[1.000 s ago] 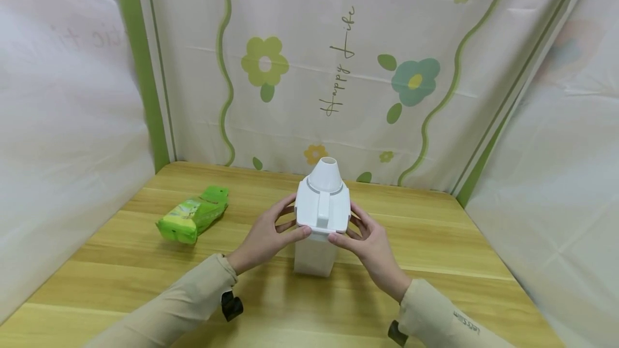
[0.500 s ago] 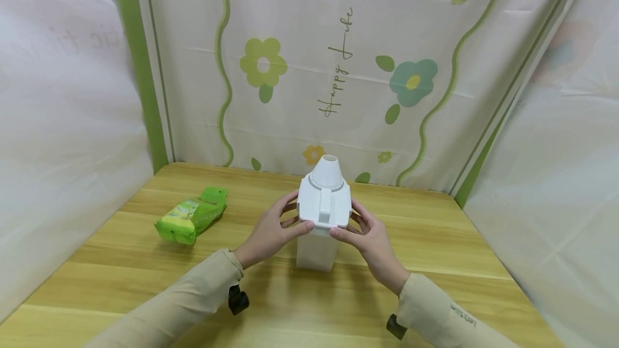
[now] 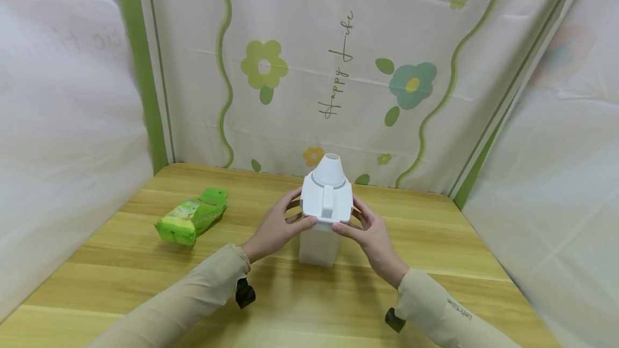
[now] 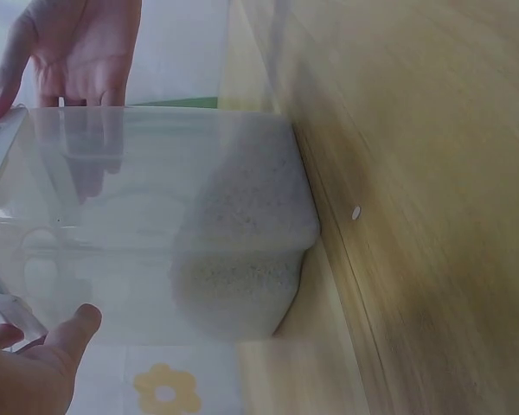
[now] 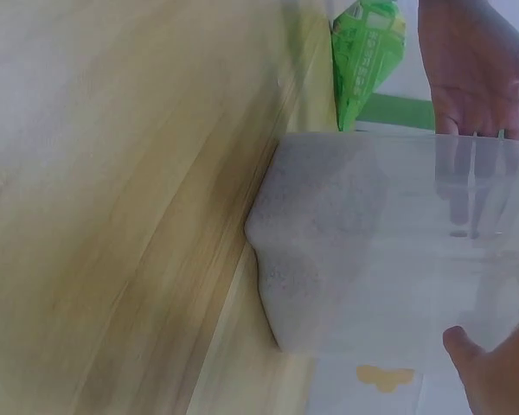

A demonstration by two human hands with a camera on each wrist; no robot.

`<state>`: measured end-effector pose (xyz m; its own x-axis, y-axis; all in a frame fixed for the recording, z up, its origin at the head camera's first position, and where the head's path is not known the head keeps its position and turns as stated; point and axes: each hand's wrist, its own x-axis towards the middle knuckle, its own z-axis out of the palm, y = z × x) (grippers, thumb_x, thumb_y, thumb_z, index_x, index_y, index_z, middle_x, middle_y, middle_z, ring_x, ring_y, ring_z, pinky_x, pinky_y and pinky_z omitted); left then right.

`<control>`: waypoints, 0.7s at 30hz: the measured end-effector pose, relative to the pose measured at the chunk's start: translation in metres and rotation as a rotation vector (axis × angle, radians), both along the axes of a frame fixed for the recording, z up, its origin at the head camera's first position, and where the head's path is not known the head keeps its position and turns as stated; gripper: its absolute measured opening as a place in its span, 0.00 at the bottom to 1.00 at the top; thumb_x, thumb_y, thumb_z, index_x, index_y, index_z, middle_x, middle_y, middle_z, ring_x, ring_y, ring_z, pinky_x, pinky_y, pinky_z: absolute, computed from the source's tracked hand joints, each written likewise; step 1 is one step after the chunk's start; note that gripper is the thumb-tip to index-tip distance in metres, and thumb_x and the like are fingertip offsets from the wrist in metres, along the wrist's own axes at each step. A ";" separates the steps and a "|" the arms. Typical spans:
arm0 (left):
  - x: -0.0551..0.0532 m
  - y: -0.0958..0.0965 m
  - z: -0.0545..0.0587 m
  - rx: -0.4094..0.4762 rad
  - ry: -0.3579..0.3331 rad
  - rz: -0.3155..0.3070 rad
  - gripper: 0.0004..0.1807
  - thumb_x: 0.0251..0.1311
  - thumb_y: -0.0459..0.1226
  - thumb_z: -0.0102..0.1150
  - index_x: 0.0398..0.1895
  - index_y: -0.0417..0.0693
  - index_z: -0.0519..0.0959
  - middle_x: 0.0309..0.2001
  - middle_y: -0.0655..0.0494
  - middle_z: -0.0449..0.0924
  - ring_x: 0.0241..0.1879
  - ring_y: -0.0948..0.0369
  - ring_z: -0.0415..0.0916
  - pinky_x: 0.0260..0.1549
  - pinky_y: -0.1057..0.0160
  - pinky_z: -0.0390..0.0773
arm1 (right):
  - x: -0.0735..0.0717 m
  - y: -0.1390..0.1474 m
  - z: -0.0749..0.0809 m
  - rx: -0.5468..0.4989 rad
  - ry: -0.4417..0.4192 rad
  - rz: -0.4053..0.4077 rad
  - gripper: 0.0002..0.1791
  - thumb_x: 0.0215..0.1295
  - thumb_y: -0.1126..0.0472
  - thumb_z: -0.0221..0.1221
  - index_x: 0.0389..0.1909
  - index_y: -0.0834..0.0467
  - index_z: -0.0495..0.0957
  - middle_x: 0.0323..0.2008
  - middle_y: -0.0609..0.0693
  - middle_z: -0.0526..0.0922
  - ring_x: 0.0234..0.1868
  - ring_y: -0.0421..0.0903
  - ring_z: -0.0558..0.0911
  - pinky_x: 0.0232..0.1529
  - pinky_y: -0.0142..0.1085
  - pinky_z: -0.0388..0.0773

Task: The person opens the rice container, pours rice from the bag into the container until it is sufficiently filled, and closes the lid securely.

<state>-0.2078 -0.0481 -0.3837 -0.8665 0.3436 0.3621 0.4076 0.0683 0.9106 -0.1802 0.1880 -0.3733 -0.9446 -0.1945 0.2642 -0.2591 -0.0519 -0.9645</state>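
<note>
A translucent plastic grain container [image 3: 319,246] stands upright at mid-table, its white lid [image 3: 315,197] topped by a cone-shaped spout [image 3: 329,171]. Pale rice-like grains [image 4: 246,216] fill its lower part, heaped at a slope in the left wrist view. My left hand [image 3: 275,230] grips the left side just under the lid, thumb at the front edge. On the opposite side my right hand [image 3: 374,240] grips likewise, its thumb near the front corner. The other fingers reach along the sides and are partly hidden behind the container. Its base is right at the tabletop.
A crumpled green packet [image 3: 193,216] lies on the wooden table [image 3: 425,294] to the left. One small white grain [image 4: 356,213] rests on the wood in front of the container. Behind the table's back edge hangs a flowered curtain [image 3: 300,69], with pale sheets on both sides.
Both hands have moved the container slightly away from me and to the right, keeping their grip on it. The green packet stays in place.
</note>
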 end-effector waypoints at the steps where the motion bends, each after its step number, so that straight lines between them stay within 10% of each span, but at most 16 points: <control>1: -0.001 0.001 0.000 0.002 0.005 -0.003 0.43 0.59 0.47 0.69 0.74 0.49 0.59 0.68 0.56 0.61 0.64 0.54 0.64 0.58 0.55 0.73 | -0.001 0.000 0.000 0.002 0.004 -0.001 0.44 0.58 0.65 0.70 0.74 0.56 0.60 0.71 0.47 0.61 0.69 0.51 0.63 0.61 0.38 0.71; 12: -0.009 0.005 0.000 0.020 -0.006 -0.014 0.42 0.61 0.44 0.68 0.75 0.47 0.58 0.70 0.50 0.59 0.66 0.51 0.62 0.59 0.54 0.72 | -0.010 0.002 0.000 0.000 -0.002 -0.015 0.44 0.57 0.64 0.71 0.74 0.56 0.61 0.71 0.47 0.62 0.68 0.52 0.63 0.60 0.38 0.72; 21: 0.008 0.005 0.030 0.003 -0.017 -0.053 0.41 0.64 0.38 0.64 0.75 0.35 0.54 0.70 0.39 0.56 0.66 0.44 0.60 0.61 0.50 0.69 | -0.015 0.004 -0.002 0.015 -0.007 -0.023 0.44 0.58 0.63 0.70 0.75 0.54 0.60 0.71 0.47 0.62 0.68 0.49 0.64 0.59 0.38 0.73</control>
<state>-0.2002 -0.0434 -0.3538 -0.8531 0.3881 0.3486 0.3952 0.0446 0.9175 -0.1953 0.1924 -0.3751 -0.9507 -0.1770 0.2545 -0.2530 -0.0314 -0.9670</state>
